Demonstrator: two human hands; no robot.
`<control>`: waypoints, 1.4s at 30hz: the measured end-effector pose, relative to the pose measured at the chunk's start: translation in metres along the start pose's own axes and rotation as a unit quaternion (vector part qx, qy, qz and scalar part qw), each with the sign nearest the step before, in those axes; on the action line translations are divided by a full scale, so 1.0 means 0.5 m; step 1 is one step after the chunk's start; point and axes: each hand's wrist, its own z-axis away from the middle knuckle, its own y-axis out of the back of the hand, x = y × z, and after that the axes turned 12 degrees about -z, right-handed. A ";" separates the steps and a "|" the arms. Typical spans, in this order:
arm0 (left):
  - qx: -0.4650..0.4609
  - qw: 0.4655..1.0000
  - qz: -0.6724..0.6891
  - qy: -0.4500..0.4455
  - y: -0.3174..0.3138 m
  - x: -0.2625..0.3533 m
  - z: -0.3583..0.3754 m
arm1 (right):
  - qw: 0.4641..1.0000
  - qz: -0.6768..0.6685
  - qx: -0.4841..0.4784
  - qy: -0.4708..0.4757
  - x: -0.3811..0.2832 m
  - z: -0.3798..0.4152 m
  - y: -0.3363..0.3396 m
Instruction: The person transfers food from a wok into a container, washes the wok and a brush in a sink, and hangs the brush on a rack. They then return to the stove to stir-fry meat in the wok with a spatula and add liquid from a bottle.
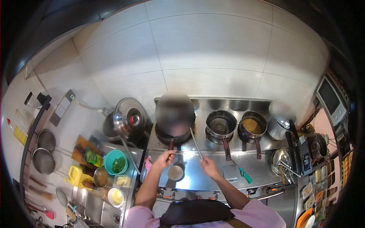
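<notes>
At the left burner, my left hand (165,158) is closed round the handle of a dark frying pan (173,140). A blurred patch covers most of that pan, so its contents are hidden. My right hand (208,167) grips a long metal utensil (196,143), whose far end reaches the pan's right edge. Between my hands and nearer to me, a small round bowl (175,173) stands on the steel counter. To the right are a dark saucepan (221,124) and another saucepan (250,126) holding brownish liquid.
A large lidded pan (130,118) stands left of the stove. Farther left are a teal bowl of chopped greens (116,162), a yellow jug (75,176) and a sink (110,214). A green-handled lighter (245,175) lies right of my right hand. Metal lids and tools (282,161) sit farther right.
</notes>
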 end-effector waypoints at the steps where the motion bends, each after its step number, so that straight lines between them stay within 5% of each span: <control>1: 0.018 1.000 -0.019 -0.011 -0.013 0.017 0.019 | 1.000 -0.001 -0.002 -0.001 -0.004 0.003 0.000; 7: 0.115 0.982 -0.144 -0.048 -0.016 0.034 0.036 | 1.000 0.014 -0.019 -0.012 -0.008 0.003 0.001; 19: 0.317 0.887 -0.293 -0.163 -0.013 -0.133 -0.079 | 1.000 0.007 -0.012 -0.009 0.039 -0.014 -0.006; 22: 0.306 0.902 -0.243 -0.183 -0.022 -0.147 -0.082 | 1.000 0.013 -0.021 -0.015 0.041 -0.015 0.000; 28: 0.130 0.958 -0.207 -0.148 0.113 -0.147 -0.082 | 0.998 0.046 -0.039 -0.035 0.031 -0.014 0.005; 42: 0.021 0.984 -0.153 -0.094 0.165 -0.128 -0.066 | 1.000 0.005 0.012 -0.004 0.030 -0.008 -0.001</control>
